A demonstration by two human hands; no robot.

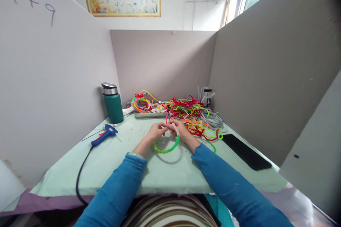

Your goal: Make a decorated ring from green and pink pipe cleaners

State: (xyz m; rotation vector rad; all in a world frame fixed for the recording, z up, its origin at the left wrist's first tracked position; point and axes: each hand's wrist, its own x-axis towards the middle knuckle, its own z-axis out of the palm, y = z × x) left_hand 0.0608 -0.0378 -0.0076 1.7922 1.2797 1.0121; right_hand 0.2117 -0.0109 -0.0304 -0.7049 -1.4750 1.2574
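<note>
A hoop wrapped in bright green fuzzy wire (167, 148) hangs between my two hands above the pale green table (128, 163). My left hand (156, 133) pinches its upper left end with fingers closed. The fingers of my right hand (182, 130) are wrapped around the upper right end, where a pink fuzzy wire (175, 127) meets the green. Both hands sit just in front of a heap of coloured fuzzy wires (193, 115).
A blue glue gun (104, 135) with a black cord lies at left. A green flask (112, 103) stands behind it. A metal tray (149, 111) with wire rings sits at the back. A black phone (246, 151) lies at right. Partition walls enclose three sides.
</note>
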